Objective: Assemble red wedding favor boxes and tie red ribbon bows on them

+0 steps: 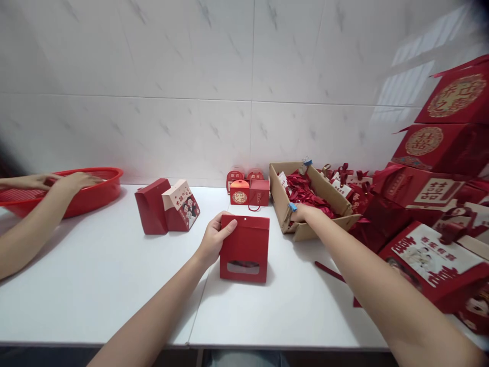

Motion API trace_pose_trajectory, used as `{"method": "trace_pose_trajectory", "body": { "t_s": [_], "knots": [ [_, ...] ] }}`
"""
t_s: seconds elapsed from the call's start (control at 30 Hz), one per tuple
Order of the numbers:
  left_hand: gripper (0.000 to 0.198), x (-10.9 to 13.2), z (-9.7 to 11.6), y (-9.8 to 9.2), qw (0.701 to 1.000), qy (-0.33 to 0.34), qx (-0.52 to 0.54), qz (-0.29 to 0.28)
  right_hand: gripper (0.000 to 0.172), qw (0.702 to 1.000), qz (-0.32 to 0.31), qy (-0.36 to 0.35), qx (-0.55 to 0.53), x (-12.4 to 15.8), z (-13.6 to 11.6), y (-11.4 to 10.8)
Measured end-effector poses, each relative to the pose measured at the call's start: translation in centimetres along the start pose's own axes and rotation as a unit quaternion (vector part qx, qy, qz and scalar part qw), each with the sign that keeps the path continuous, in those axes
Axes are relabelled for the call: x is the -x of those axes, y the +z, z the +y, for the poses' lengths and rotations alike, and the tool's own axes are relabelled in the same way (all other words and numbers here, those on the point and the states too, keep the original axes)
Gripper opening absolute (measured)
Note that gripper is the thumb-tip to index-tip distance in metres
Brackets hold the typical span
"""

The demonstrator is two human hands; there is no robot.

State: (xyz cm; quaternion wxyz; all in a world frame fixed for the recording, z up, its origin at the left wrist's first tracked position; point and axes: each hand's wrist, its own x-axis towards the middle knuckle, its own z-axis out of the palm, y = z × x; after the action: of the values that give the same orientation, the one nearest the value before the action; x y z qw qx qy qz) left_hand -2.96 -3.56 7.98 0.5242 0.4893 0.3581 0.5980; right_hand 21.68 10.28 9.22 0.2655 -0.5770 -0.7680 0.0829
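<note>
My left hand (pixel 216 237) grips a red gift box (pixel 244 244) by its upper left edge, thumb on the front face. The box stands upright on the white table, with a small hole near its top and a clear window low on its front. My right hand (pixel 301 213) reaches into an open cardboard box (pixel 282 204) full of dark red ribbons (pixel 305 191). Its fingers are hidden behind the near wall of that box. A loose strip of red ribbon (pixel 329 271) lies on the table beneath my right forearm.
Two taller gift boxes (pixel 153 209) stand to the left, with several small red boxes (pixel 240 193) at the back. Finished-looking red boxes (pixel 428 193) are piled high on the right. At far left another person's hands (pixel 76 183) reach into a red plastic basket (pixel 110 186).
</note>
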Motion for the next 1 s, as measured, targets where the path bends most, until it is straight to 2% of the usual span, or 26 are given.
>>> {"method": "trace_pose_trajectory", "body": {
  "t_s": [0.1,0.23,0.3,0.4,0.53,0.87,1.0],
  "knots": [
    [0.027,-0.1,0.0,-0.1,1.000,-0.004,0.003,-0.002,0.028,0.994,-0.084,0.020,0.067,1.5,0.1,0.1],
    [0.027,-0.1,0.0,-0.1,1.000,-0.003,0.003,-0.005,0.030,0.979,-0.131,0.043,0.149,2.6,-0.6,0.6],
    [0.027,-0.1,0.0,-0.2,1.000,-0.002,0.003,-0.004,0.030,0.972,-0.131,0.052,0.188,2.8,-1.0,0.8],
    [0.029,-0.2,0.0,-0.2,1.000,-0.004,0.005,-0.004,0.029,0.964,-0.099,0.047,0.241,3.0,-1.6,0.7],
    [0.028,-0.2,0.0,-0.3,1.000,-0.006,0.000,-0.013,0.040,0.958,-0.064,0.024,0.279,2.8,-2.0,-0.1],
    [0.025,-0.1,0.0,-0.4,1.000,-0.002,0.001,-0.024,0.041,0.945,-0.115,0.027,0.305,0.7,-2.3,-2.6],
    [0.026,-0.2,0.0,-0.4,1.000,-0.009,0.011,-0.023,0.033,0.939,-0.143,0.038,0.310,-1.6,-2.2,-4.0]
  ]
}}
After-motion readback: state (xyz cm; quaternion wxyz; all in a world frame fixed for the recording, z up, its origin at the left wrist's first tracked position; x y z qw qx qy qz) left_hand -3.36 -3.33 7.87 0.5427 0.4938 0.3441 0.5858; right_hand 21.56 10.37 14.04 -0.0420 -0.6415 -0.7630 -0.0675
